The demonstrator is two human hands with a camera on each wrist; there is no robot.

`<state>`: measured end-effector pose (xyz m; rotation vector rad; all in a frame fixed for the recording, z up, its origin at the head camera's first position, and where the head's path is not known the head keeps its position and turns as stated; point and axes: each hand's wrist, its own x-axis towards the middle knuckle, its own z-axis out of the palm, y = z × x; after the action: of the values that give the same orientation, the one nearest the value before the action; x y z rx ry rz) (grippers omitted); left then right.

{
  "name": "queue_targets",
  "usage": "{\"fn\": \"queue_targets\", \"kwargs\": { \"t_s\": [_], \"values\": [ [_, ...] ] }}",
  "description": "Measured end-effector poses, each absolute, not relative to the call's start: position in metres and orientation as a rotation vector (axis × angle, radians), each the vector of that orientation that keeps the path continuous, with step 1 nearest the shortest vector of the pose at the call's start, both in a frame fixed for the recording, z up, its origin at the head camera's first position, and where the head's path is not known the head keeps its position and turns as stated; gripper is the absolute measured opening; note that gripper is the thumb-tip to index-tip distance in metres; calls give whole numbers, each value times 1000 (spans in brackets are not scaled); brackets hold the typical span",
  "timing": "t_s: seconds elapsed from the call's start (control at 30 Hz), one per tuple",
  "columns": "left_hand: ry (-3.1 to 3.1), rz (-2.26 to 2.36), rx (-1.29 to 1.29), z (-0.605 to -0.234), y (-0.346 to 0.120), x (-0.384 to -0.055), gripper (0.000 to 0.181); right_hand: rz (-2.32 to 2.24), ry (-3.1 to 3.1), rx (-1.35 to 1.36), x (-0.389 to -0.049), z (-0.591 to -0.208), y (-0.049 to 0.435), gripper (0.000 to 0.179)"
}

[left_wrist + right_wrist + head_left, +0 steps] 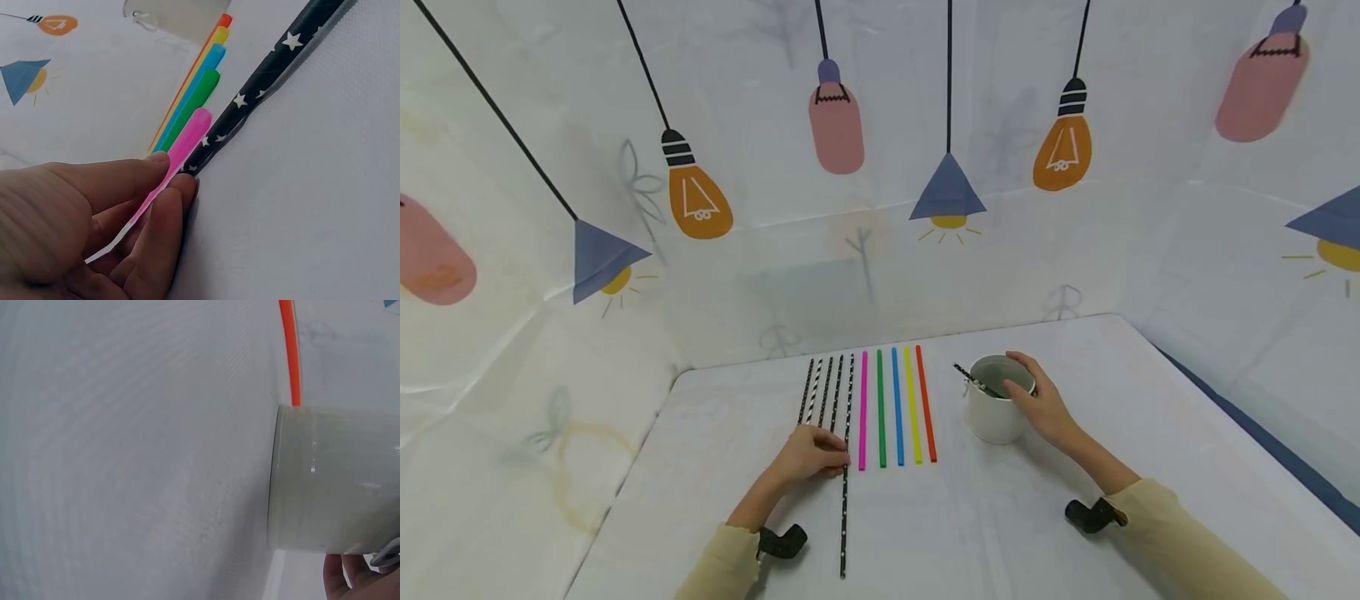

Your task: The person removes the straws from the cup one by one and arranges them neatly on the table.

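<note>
My left hand (808,452) pinches a black straw with white stars (240,100) between thumb and fingertips; its near part extends toward me over the white table. Just beyond that hand lies a row of black-and-white patterned straws (825,392), partly covered by it. Beside them runs a pink straw (862,408), then green (881,408), blue (897,408), yellow (913,408) and red (927,404) ones. On the right, my right hand (1037,400) grips a white cup (992,419) at its rim and side. A black-and-white patterned straw (964,372) leans inside the cup.
The white-covered table (1000,525) ends on the right at a dark blue strip (1262,421). A white sheet printed with hanging lamps (880,250) stands behind and at the sides. Black wrist mounts (782,542) sit at both sleeves.
</note>
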<state>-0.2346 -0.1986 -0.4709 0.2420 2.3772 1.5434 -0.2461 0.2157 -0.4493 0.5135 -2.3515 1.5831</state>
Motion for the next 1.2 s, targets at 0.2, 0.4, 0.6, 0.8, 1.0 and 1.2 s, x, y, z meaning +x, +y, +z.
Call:
{"fn": "queue_targets", "kwargs": {
  "t_s": [0.2, 0.4, 0.6, 0.8, 1.0, 1.2],
  "values": [
    [2437, 1524, 238, -463, -205, -236, 19, 1582, -2367, 511, -243, -449, 216, 53],
    [2449, 1610, 228, -439, -197, -245, 19, 1570, -2357, 501, -244, -446, 216, 51],
    [2462, 1600, 309, -412, -172, -253, 19, 1579, -2363, 503, -249, -450, 220, 52],
    [2448, 1609, 470, -393, -136, -257, 22, 1589, -2376, 489, -248, -451, 220, 53],
    [2367, 1694, 584, -387, -94, -257, 22, 1607, -2370, 478, -247, -448, 219, 53],
    [2311, 1809, 588, -387, -58, -252, 21, 1613, -2384, 489, -241, -439, 215, 53]
  ]
}}
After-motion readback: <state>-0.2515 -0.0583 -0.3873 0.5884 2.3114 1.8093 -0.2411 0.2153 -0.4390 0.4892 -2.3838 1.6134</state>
